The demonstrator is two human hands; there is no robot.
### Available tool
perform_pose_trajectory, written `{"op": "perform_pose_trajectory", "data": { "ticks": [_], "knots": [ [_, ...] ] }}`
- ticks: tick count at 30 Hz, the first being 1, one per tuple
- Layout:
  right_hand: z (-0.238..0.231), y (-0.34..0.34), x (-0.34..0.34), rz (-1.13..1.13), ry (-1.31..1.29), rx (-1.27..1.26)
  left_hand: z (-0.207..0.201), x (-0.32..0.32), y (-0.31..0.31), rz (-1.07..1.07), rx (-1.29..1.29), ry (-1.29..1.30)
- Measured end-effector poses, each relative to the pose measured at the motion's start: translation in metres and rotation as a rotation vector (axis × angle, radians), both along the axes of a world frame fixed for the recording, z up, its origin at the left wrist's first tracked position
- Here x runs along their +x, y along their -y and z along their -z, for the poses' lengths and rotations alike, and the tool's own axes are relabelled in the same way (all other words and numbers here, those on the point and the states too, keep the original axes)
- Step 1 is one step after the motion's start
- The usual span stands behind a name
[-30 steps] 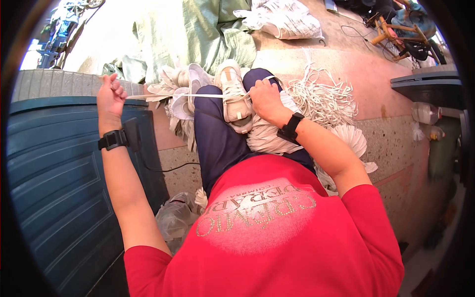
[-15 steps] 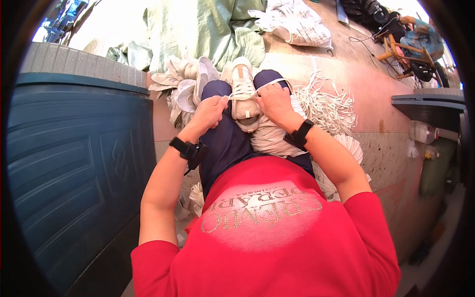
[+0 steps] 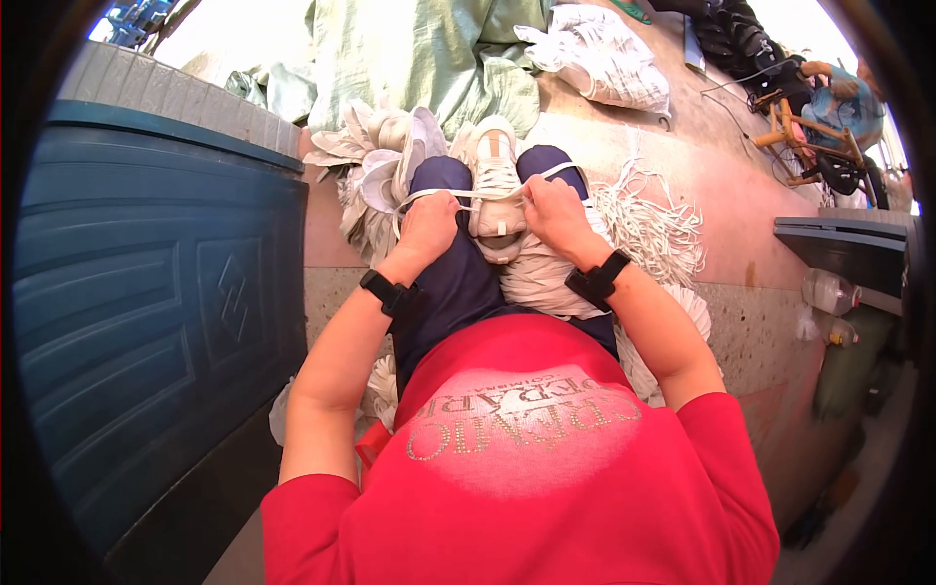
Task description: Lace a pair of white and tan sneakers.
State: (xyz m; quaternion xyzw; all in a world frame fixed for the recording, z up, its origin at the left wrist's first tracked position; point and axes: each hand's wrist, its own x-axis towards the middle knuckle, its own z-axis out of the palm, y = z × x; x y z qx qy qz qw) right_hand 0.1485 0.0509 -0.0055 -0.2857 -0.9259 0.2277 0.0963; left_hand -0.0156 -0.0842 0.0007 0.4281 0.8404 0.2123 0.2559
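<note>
A cream-white sneaker (image 3: 498, 216) rests between my knees, its toe pointing away from me and laces crossing its upper. At the shoe's left side my left hand (image 3: 430, 225) is closed on a white shoelace (image 3: 429, 192) that loops over my left knee. On the right, my right hand (image 3: 558, 213) pinches the lace beside the shoe's upper, and a stretch of lace runs over my right knee. The lace passes across the shoe between both hands. A bundle of pale laces (image 3: 541, 278) lies on my lap under my right hand.
Several white shoe uppers (image 3: 375, 185) are heaped beyond my left knee. A loose pile of white laces (image 3: 651, 226) lies on the floor at right. Green sheeting (image 3: 409, 58) and a white sack (image 3: 604, 63) lie ahead. A blue panelled door (image 3: 156, 292) stands left. A person sits far right.
My left hand has drawn slightly nearer to me, and lace now loops over my left knee. My right hand has shifted slightly. The whole view has moved a little.
</note>
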Motion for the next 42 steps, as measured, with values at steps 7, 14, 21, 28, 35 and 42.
{"op": "perform_pose_trajectory", "data": {
  "ticks": [7,14,21,28,35,42],
  "knots": [
    [-0.009,-0.003,0.004,0.011,0.011,-0.078,-0.018,0.006,-0.009,-0.035,-0.078,0.007],
    [-0.006,-0.005,0.003,-0.016,-0.002,-0.076,-0.008,0.007,-0.006,-0.087,0.005,0.024],
    [-0.003,-0.007,0.005,-0.046,-0.071,-0.097,-0.006,0.008,-0.012,-0.009,-0.126,-0.109],
    [0.0,-0.008,0.005,-0.05,-0.11,-0.122,0.004,0.003,-0.016,-0.014,0.007,-0.042],
    [0.0,-0.008,0.006,-0.043,-0.12,-0.107,-0.008,0.01,-0.022,-0.011,-0.105,-0.139],
    [0.003,-0.007,0.005,-0.038,-0.13,-0.111,0.002,0.005,-0.02,-0.009,-0.048,-0.034]
  ]
}}
